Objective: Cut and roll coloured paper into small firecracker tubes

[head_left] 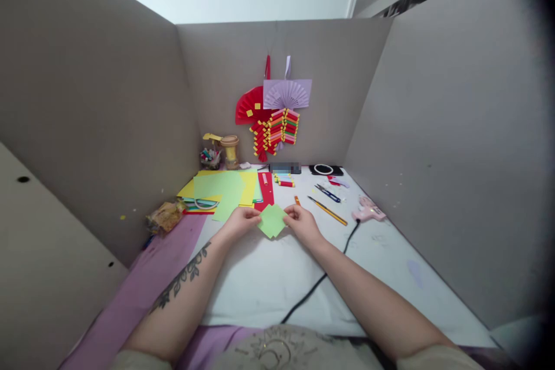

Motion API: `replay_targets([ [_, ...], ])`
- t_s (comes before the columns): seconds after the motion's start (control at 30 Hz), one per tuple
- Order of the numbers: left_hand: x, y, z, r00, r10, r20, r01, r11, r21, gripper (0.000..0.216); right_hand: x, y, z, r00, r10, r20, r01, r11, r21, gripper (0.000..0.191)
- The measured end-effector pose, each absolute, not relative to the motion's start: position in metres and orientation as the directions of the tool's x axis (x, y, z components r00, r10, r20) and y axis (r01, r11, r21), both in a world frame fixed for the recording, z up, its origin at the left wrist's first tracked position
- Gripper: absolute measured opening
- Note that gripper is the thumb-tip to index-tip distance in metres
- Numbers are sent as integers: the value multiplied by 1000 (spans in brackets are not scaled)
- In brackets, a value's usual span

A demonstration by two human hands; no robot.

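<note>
Between my two hands is a small green paper square (272,221), turned corner-up, with what looks like a second layer showing at its lower edge. My left hand (243,222) pinches its left corner between thumb and fingers. On the opposite corner, my right hand (302,224) has a similar pinch. The paper is held just above the white table cover (260,277). Just beyond my right hand lies a small orange piece (297,200). A larger green sheet (225,206) lies past my left hand.
Yellow sheets (249,185) and a red sheet (267,196) lie at the back left. To the right are a pencil-like tool (328,211), thread snips (328,193) and a pink glue gun (368,210), its black cable (310,292) crossing the table. Paper decorations (286,95) hang on the back panel.
</note>
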State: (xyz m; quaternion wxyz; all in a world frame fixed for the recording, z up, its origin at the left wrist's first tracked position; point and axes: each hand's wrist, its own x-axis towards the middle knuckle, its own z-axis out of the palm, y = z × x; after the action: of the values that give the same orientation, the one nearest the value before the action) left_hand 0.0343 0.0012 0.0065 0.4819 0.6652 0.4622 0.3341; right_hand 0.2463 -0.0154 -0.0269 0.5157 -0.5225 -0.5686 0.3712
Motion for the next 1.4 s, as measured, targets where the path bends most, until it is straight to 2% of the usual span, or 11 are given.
replay_targets([
  [0.17, 36, 5, 4, 175, 984, 16, 198, -51, 979, 22, 244, -16, -29, 56, 980, 190, 219, 173, -960, 17],
  [0.33, 37, 8, 2, 119, 992, 33, 156, -52, 986, 25, 242, -17, -30, 31, 981, 190, 204, 180, -962, 17],
  [0.6, 41, 6, 2, 145, 988, 52, 147, -74, 986, 30, 247, -14, -33, 14, 978, 209, 268, 198, -943, 16],
  [0.77, 42, 10, -6, 137, 990, 32, 53, -40, 998, 36, 249, -14, -33, 42, 972, 233, 325, 207, -923, 11],
  [1.1, 48, 9, -11, 159, 984, 79, 41, -87, 995, 31, 245, -13, -35, 36, 975, 218, 356, 191, -915, 12],
  [1.2, 42, 15, -13, 85, 991, 102, 81, -108, 991, 34, 246, -14, -34, 52, 978, 201, 380, 167, -910, 15],
  [1.3, 28, 32, -16, -69, 990, 121, 158, -109, 981, 43, 247, -14, -34, 66, 979, 190, 418, 146, -897, 15],
  [1.4, 13, 54, -20, -214, 969, 124, 134, -96, 986, 56, 246, -14, -35, 50, 981, 187, 408, 151, -901, 14],
])
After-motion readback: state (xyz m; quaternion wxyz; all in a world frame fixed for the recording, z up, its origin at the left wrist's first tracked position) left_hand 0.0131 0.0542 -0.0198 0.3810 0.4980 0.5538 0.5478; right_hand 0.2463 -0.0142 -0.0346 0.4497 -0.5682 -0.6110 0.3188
